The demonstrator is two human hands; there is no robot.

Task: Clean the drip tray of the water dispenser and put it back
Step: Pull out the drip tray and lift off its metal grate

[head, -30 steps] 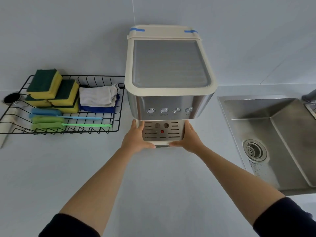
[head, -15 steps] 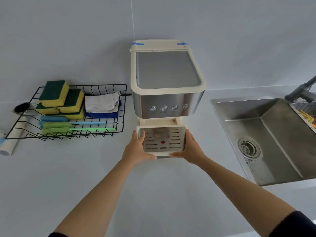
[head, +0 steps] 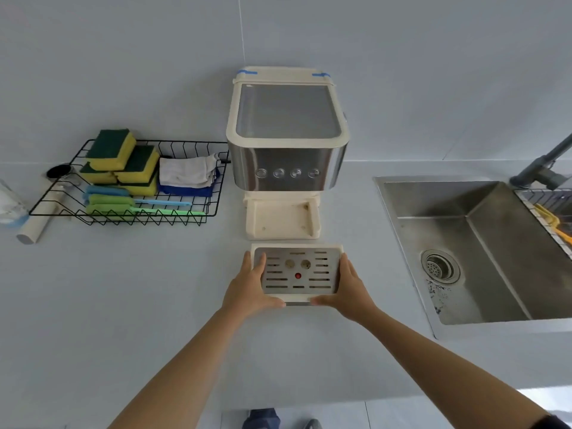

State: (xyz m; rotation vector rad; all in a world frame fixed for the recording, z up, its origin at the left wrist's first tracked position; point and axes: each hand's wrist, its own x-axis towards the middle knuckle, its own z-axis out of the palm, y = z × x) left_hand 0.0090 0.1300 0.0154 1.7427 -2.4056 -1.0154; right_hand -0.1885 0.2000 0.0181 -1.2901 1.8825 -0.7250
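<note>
Gripping drip tray (head: 298, 274) by both ends | left hand (head: 249, 289) and right hand (head: 351, 291) clasp its sides | tray clear of water dispenser (head: 286, 134), just before its bare base (head: 280, 219)

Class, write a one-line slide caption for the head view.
Both hands, left and right, hold the drip tray clear of the dispenser, beside the sink.

Cream plastic drip tray (head: 297, 246), matt, with brushed slotted metal grille (head: 298, 275). Cream-and-steel water dispenser (head: 286, 131): glossy metal front band. Stainless steel sink (head: 483, 252), dull sheen. Pale surface (head: 123, 305), smooth matt.
</note>
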